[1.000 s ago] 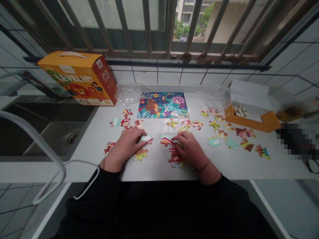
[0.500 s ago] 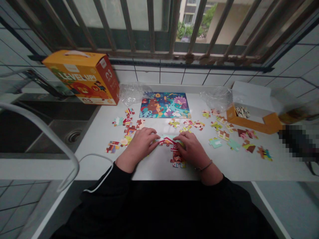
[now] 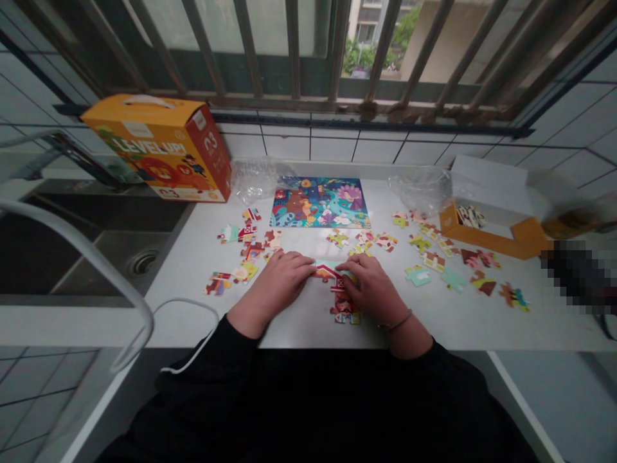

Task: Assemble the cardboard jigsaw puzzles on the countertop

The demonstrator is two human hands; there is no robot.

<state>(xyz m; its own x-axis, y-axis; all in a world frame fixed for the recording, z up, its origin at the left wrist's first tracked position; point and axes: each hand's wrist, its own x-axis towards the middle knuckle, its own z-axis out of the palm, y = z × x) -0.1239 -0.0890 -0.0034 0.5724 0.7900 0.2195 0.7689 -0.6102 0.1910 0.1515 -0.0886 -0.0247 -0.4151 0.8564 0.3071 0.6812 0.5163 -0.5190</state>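
Observation:
Several joined puzzle pieces [image 3: 344, 303] lie flat on the counter in front of me, showing a red barn roof and wall. My left hand [image 3: 288, 276] has its fingers closed at the left edge of the top roof piece [image 3: 326, 270]. On the right side of the joined part, my right hand [image 3: 367, 281] grips with thumb and fingers bent at the upper pieces. Its fingers cover part of the roof's right slope. Loose puzzle pieces [image 3: 248, 233] lie beyond and left of my left hand. More pieces [image 3: 418, 275] are spread to the right of my right hand.
A colourful picture sheet [image 3: 321, 202] lies at the back between crumpled clear plastic bags [image 3: 255, 183]. An orange box [image 3: 159, 151] stands back left beside the sink [image 3: 116, 257]. An open small box [image 3: 491, 235] sits at right. A white cable [image 3: 144, 308] crosses the left side.
My left hand has shifted slightly right, its fingertips now over the left edge of the roof piece. My right hand and the joined pieces stay nearly in place.

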